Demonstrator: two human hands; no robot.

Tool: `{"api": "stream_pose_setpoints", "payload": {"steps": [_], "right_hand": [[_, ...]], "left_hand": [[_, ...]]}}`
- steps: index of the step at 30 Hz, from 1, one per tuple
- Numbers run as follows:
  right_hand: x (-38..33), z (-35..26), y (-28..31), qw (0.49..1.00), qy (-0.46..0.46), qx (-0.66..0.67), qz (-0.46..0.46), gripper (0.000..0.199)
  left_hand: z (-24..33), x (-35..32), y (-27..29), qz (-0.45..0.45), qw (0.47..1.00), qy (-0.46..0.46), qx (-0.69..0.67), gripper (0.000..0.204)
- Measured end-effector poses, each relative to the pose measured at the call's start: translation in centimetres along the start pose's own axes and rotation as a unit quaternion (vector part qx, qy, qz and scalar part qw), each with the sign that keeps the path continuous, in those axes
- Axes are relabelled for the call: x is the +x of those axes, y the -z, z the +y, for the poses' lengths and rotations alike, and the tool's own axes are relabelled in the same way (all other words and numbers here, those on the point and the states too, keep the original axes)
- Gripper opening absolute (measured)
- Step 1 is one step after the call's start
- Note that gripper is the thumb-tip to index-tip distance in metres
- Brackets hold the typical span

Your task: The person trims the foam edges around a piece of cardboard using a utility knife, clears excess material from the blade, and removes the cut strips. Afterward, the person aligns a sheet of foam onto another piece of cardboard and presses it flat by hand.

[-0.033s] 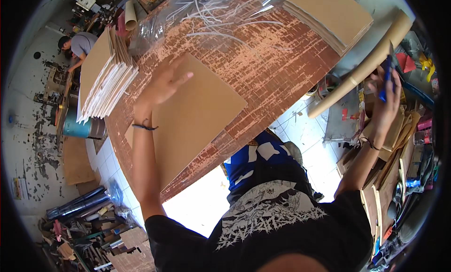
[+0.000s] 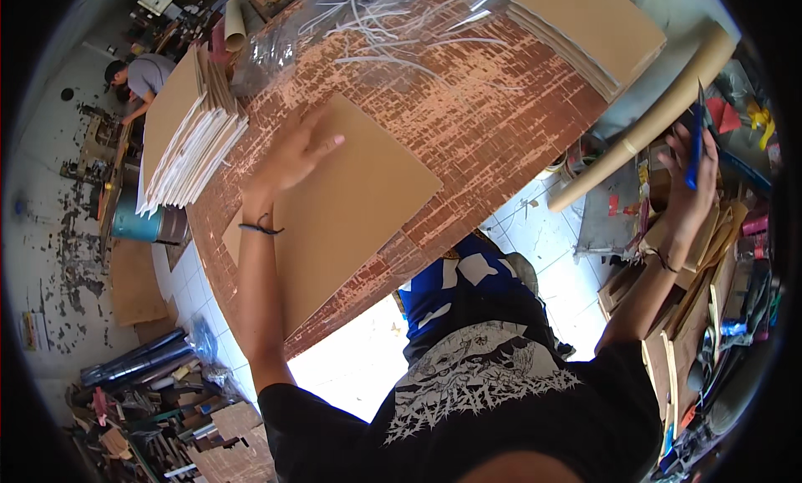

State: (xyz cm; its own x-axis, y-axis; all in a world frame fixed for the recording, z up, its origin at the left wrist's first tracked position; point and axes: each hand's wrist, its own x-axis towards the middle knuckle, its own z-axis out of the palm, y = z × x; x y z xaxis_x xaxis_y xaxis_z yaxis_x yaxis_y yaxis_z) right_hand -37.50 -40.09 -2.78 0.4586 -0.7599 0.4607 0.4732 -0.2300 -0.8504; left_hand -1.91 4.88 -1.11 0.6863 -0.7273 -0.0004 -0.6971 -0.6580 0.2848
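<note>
My left hand (image 2: pixel 288 153) lies over a brown cardboard sheet (image 2: pixel 359 199), its fingers stretched out and the thumb pointing right. The fingertips are a little blurred near the sheet's far edge. Under the sheet's left side pokes the corner of another cardboard piece (image 2: pixel 231 237). Out to the right, past the table's edge, my right hand (image 2: pixel 700 170) is raised with its fingers closed round a blue cutter knife (image 2: pixel 695 153). The dark blade points up, away from me.
Stacked cardboard with white edges (image 2: pixel 196 145) stands at the table's left. More cardboard sheets (image 2: pixel 593 28) are piled far right. White strips (image 2: pixel 384 61) and clear plastic lie at the back. A long cardboard tube (image 2: pixel 652 124) leans beside the table (image 2: pixel 501 141). A person (image 2: pixel 146 75) bends over at far left.
The cutter knife has turned slightly more upright in my right hand. My left hand and the cardboard sheet look almost unchanged.
</note>
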Motion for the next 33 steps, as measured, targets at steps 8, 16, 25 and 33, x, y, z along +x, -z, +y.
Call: {"api": "stream_pose_setpoints", "payload": {"steps": [8, 16, 25, 33], "right_hand": [[2.2, 0.5, 0.9, 0.974, 0.147, -0.164, -0.051, 0.061], [2.1, -2.3, -18.7, 0.98, 0.09, 0.063, -0.167, 0.057], [0.9, 7.5, -35.5, 0.895, 0.083, -0.053, -0.434, 0.028], [-0.7, 12.8, -38.6, 0.884, -0.059, 0.041, -0.462, 0.029]], "left_hand": [[-0.5, -2.8, -2.7, 0.117, 0.992, -0.05, 0.029, 0.064], [0.0, -3.8, -0.7, 0.077, 0.997, -0.017, 0.0, 0.058], [3.2, 0.5, -3.8, 0.244, 0.965, -0.037, 0.089, 0.029], [2.8, 0.6, -4.7, 0.297, 0.954, -0.052, -0.009, 0.022]]}}
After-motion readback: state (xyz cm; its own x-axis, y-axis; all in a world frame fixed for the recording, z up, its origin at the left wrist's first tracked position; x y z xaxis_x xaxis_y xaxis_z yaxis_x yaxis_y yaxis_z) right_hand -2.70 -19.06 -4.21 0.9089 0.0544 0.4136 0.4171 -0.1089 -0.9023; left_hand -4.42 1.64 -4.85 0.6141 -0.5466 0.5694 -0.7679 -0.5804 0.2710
